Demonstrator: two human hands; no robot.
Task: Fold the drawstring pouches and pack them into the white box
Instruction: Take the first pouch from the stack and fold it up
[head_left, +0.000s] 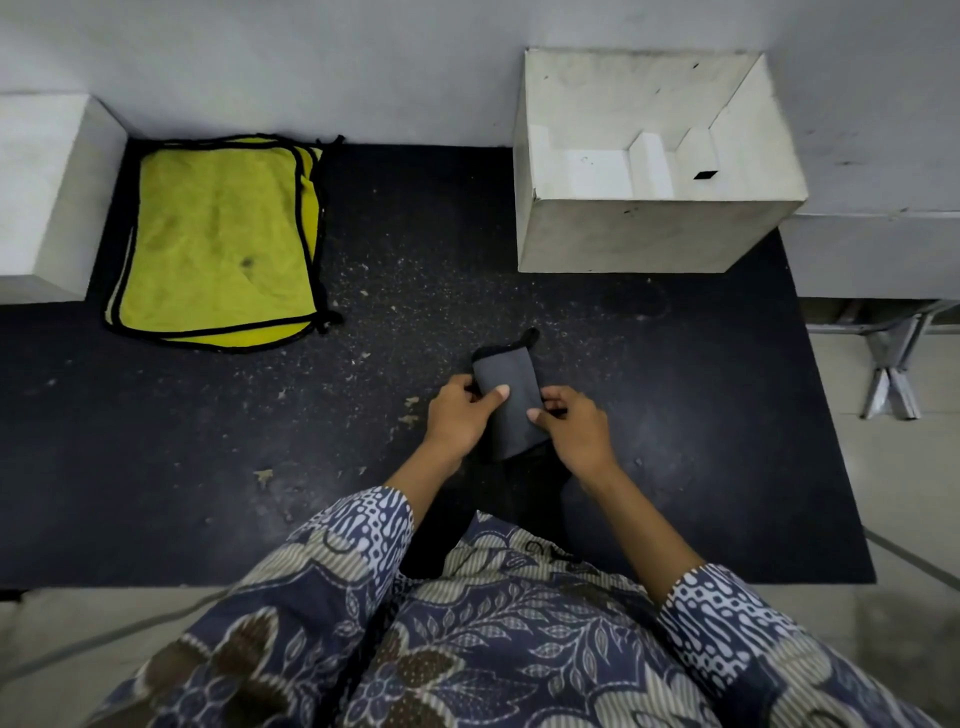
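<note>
One grey pouch at frame centre, folded, pinched between left hand and right hand. Yellow pouches stacked upper left, count unclear. One white box upper right, open. No legible writing.

Both hands — left hand, right hand — pinch a folded grey pouch above the black mat.

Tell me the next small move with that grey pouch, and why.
Probably lift the folded grey pouch toward the white box: both the left hand and right hand pinch it, it looks compactly folded, and the box stands open beyond it.
</note>
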